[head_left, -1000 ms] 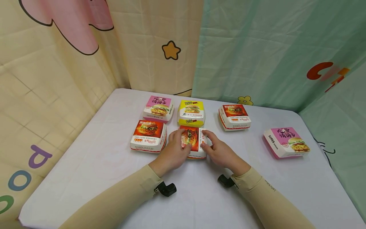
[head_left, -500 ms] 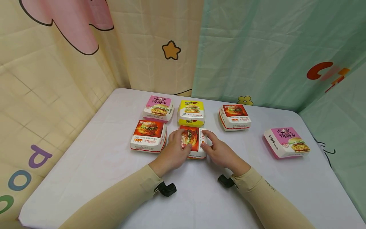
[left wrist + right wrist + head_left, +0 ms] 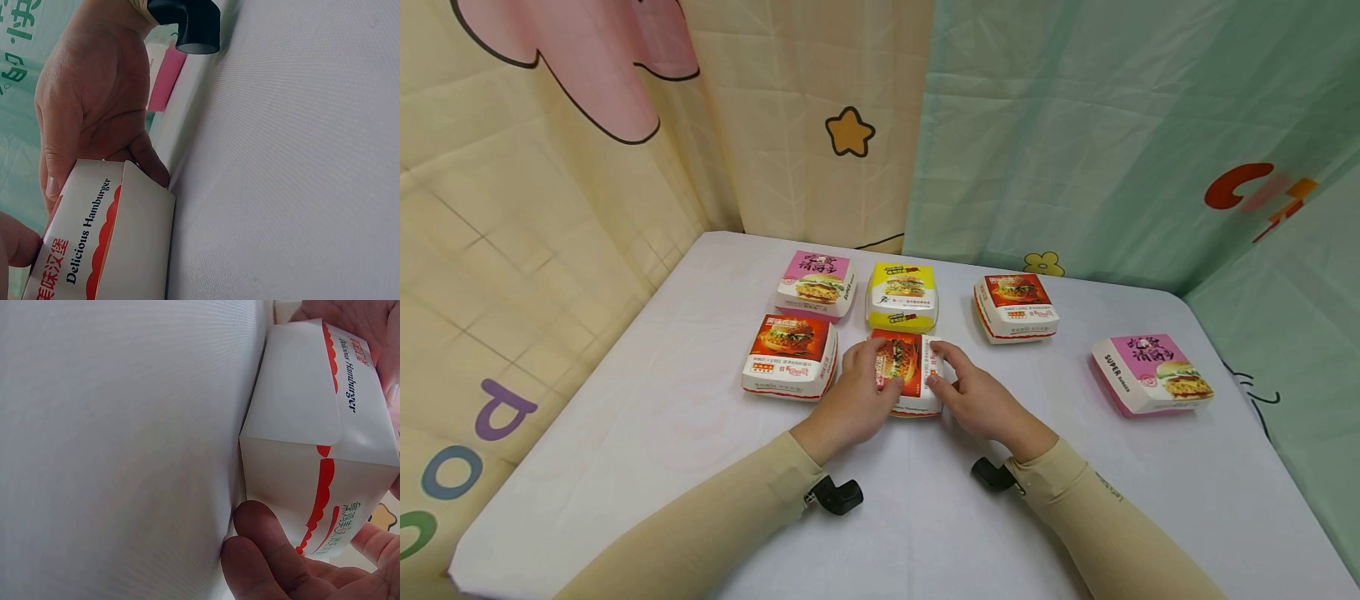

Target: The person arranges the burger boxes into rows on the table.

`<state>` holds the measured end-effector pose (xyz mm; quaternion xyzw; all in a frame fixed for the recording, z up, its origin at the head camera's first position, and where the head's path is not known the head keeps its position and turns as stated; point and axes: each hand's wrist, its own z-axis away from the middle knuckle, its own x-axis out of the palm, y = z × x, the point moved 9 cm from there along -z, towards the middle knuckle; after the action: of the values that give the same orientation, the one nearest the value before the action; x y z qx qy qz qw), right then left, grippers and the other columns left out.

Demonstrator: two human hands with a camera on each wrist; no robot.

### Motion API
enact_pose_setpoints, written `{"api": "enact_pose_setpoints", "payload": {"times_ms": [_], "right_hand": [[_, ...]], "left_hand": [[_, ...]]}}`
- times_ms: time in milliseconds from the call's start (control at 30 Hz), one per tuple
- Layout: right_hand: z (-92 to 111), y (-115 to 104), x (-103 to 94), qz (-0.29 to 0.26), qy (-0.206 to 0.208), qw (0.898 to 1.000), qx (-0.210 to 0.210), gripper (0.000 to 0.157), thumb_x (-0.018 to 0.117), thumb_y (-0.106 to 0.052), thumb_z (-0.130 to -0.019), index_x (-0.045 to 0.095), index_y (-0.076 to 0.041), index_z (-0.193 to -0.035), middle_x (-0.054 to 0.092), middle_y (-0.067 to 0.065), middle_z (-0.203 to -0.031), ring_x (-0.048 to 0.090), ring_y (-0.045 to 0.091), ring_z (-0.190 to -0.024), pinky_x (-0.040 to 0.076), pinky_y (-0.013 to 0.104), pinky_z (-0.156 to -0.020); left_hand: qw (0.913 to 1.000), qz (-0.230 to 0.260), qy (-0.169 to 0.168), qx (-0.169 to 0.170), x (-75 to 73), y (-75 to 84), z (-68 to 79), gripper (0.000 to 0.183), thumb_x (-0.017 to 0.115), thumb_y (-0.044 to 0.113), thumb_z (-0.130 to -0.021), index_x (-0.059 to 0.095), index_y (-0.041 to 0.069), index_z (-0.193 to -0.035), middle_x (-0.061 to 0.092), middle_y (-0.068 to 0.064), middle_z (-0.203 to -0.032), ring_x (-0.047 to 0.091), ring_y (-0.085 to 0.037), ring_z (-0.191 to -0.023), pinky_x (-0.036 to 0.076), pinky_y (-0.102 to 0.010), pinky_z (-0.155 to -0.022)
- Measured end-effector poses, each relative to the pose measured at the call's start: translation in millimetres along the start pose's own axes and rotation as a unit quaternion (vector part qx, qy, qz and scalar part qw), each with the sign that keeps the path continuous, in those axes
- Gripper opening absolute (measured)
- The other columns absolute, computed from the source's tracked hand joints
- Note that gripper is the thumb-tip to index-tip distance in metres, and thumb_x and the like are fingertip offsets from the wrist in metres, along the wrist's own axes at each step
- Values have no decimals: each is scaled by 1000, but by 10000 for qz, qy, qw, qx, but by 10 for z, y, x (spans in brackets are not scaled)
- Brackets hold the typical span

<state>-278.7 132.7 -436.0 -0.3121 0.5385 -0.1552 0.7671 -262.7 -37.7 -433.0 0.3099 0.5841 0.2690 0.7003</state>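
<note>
A hamburger box (image 3: 910, 403) with a red burger picture on top sits on the white table in the middle of the head view. From its left side my left hand (image 3: 853, 406) grips it, thumb over the top face. On the opposite side my right hand (image 3: 984, 402) holds it, index finger and thumb at the top edge. The right wrist view has right-hand fingers (image 3: 269, 534) curled low against the box's side wall, near the tabletop. The lid is closed. "Delicious Hamburger" is legible on the box (image 3: 94, 228) in the left wrist view. Some left-hand fingers are hidden behind the box.
A yellow burger box (image 3: 902, 297) stands just behind the held one. To the left are a red-topped box (image 3: 790, 358) and a pink box (image 3: 815, 283). Farther right are another red-topped box (image 3: 1017, 307) and a pink box (image 3: 1152, 375). Printed curtains (image 3: 1037, 150) surround the table.
</note>
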Motion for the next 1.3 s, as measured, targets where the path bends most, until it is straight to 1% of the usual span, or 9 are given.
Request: {"api": "enact_pose_setpoints", "payload": {"times_ms": [633, 833, 1300], "right_hand": [[-1, -1, 3, -7, 10, 10000, -44, 63, 56, -36, -109, 28, -26, -164, 46, 14, -162, 59, 22, -83, 48, 32, -69], [-3, -1, 0, -5, 8, 10000, -36, 63, 55, -36, -109, 27, -26, -164, 43, 13, -165, 60, 22, -85, 49, 32, -70], [-6, 7, 4, -30, -1, 10000, 30, 63, 56, -37, -109, 27, -28, -164, 41, 11, -166, 61, 22, -89, 50, 32, -72]], "left_hand": [[10000, -1, -10, -8, 6, -3, -1, 71, 62, 39, -105, 26, 19, -163, 24, -14, -168, 48, -35, -141, 44, -57, -118], [10000, 9, -14, 5, 2, 0, -4, 71, 61, 39, -105, 26, 19, -163, 24, -14, -168, 48, -35, -140, 44, -58, -118], [10000, -23, -13, -65, 1, -4, 2, 71, 62, 40, -104, 27, 21, -162, 26, -12, -167, 48, -34, -140, 46, -58, -116]]}}
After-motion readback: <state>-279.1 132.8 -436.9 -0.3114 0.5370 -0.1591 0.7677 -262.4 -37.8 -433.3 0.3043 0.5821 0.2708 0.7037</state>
